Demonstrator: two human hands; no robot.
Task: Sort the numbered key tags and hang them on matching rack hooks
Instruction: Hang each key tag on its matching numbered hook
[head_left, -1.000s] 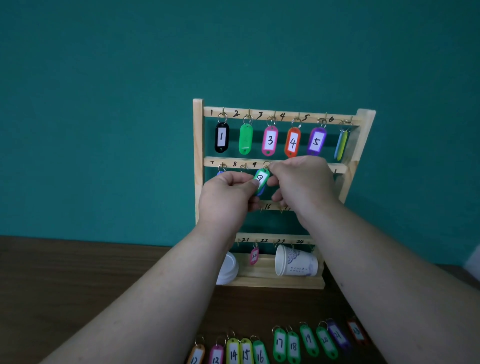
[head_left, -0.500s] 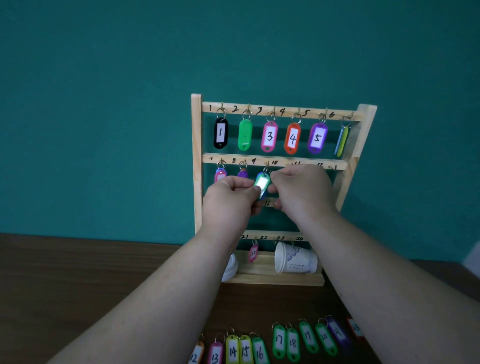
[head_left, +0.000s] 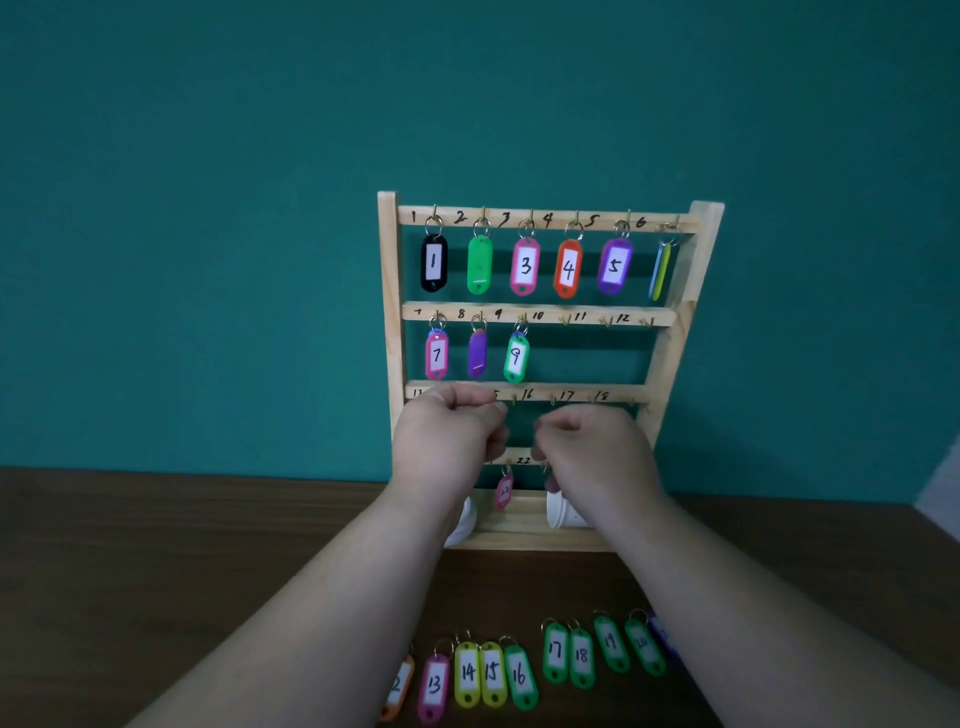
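Numbered plastic key tags (head_left: 492, 673) lie in a row on the dark wooden table (head_left: 156, 571) at the bottom of the frame, well below both hands, the end ones partly hidden by our forearms. We judge that a careless drop of the arms could sweep them out of order. Our left hand (head_left: 449, 441) and right hand (head_left: 592, 452) hover mid-frame before the pale wooden rack (head_left: 388, 291), fingers curled, nothing visible in either. Just above them hangs the green tag marked 9 (head_left: 516, 357), apart from both. Hook 10 (head_left: 565, 321) to its right stands bare, yet no tag 10 shows below, so we risk grabbing a wrong number.
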